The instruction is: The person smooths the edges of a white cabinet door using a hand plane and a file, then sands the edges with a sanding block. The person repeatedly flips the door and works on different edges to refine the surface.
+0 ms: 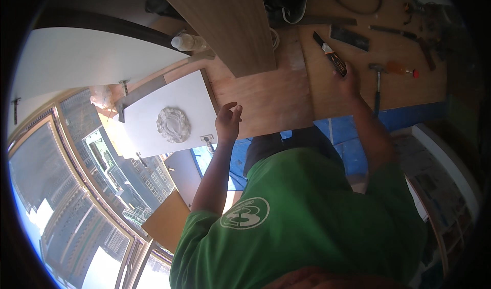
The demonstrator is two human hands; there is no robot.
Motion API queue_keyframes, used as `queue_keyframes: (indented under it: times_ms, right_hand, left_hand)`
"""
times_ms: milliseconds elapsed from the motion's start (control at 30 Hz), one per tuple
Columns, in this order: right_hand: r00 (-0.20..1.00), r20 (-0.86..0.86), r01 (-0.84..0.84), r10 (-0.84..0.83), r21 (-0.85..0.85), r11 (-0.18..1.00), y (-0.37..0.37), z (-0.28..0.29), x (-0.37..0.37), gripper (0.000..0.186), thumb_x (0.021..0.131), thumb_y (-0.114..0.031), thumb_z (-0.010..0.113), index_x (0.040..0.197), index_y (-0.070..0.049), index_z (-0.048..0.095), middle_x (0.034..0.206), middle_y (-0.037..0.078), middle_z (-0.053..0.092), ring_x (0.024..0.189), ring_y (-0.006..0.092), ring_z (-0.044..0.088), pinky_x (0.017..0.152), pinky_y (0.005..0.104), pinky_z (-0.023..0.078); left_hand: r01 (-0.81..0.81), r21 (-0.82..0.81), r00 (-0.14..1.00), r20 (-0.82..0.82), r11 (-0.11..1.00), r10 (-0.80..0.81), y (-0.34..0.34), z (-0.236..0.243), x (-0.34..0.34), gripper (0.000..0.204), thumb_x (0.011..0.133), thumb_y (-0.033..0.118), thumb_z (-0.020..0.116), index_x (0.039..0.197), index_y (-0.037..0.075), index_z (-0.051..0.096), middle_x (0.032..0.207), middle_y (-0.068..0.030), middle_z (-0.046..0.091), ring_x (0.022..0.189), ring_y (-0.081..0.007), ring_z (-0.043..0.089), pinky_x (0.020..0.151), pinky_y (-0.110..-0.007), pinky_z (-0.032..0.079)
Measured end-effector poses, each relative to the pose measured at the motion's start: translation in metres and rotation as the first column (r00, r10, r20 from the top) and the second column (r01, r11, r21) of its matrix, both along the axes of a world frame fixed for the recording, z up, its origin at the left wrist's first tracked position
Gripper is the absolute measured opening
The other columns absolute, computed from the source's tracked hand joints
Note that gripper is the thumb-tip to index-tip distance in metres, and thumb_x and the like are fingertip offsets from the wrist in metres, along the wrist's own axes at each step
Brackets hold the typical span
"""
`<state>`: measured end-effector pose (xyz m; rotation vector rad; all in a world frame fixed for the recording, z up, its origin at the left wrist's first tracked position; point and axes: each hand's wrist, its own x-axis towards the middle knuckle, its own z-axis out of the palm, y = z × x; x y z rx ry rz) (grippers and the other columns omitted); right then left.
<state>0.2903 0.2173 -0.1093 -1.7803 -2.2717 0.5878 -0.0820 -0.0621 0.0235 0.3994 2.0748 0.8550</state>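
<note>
My right hand (347,83) is closed around the lower end of a utility knife (335,61) with a black and orange body and a dark tip pointing away from me. The knife is over the right part of the wooden worktop (289,97). My left hand (228,121) hovers near the worktop's front left, beside a white cabinet door panel (199,105). Its fingers are loosely bent, thumb apart, and nothing shows between them. A round, crumpled greyish bundle (173,124) lies on that panel. Beyond my hands, a long brown board (230,33) extends over the worktop.
At the right lie a hammer (377,87), an orange bottle with a red cap (401,69) and a dark flat block (350,37). A white-capped clear bottle (189,42) stands far left. Metal hinges (207,139) edge the panel. Blue sheeting (353,153) hangs below; windows (71,186) are at left.
</note>
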Motion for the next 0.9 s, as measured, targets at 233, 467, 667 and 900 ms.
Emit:
queue_keyframes:
  times_ms: [233, 467, 667, 900]
  right_hand:
    - [0.994, -0.100, 0.058, -0.049, 0.092, 0.994, 0.025, 0.011, -0.009, 0.050, 0.085, -0.034, 0.083, 0.123, -0.005, 0.065, 0.113, 0.019, 0.068, 0.108, 0.0412, 0.065, 0.092, 0.0512, 0.052]
    - [0.983, -0.010, 0.183, -0.183, -0.022, 0.983, 0.094, 0.033, -0.009, 0.055, 0.087, -0.034, 0.081, 0.130, -0.006, 0.063, 0.117, 0.018, 0.068, 0.111, 0.0417, 0.065, 0.095, 0.0501, 0.053]
    - [0.966, 0.035, 0.254, -0.258, 0.095, 0.963, 0.133, 0.007, 0.010, 0.056, 0.082, -0.035, 0.085, 0.129, -0.012, 0.065, 0.119, 0.016, 0.070, 0.119, 0.0388, 0.065, 0.099, 0.0522, 0.052]
    - [0.984, 0.132, 0.123, -0.116, -0.047, 0.991, 0.154, 0.020, -0.004, 0.051, 0.078, -0.031, 0.088, 0.118, -0.007, 0.067, 0.117, 0.017, 0.069, 0.116, 0.0386, 0.065, 0.096, 0.0524, 0.053]
  left_hand:
    - [0.182, 0.093, 0.899, 0.388, 0.979, -0.204, -0.046, 0.038, 0.050, 0.048, 0.109, 0.035, 0.057, 0.138, -0.004, 0.060, 0.112, -0.0133, 0.074, 0.110, -0.0210, 0.069, 0.101, -0.034, 0.050]
    - [0.342, 0.357, 0.510, 0.706, 0.869, -0.491, -0.028, 0.127, 0.037, 0.040, 0.107, 0.021, 0.059, 0.139, -0.004, 0.062, 0.134, -0.0178, 0.068, 0.126, -0.0273, 0.063, 0.111, -0.040, 0.045]
    - [0.359, 0.386, 0.933, -0.180, 0.850, -0.312, 0.112, 0.194, -0.060, 0.030, 0.106, 0.030, 0.066, 0.110, 0.000, 0.071, 0.116, -0.0124, 0.075, 0.102, -0.0184, 0.067, 0.096, -0.035, 0.052]
    - [0.057, 0.721, 0.899, -0.338, 0.690, 0.278, 0.281, 0.240, -0.160, 0.069, 0.100, 0.047, 0.071, 0.137, -0.008, 0.053, 0.137, -0.0180, 0.059, 0.123, -0.0253, 0.058, 0.109, -0.039, 0.044]
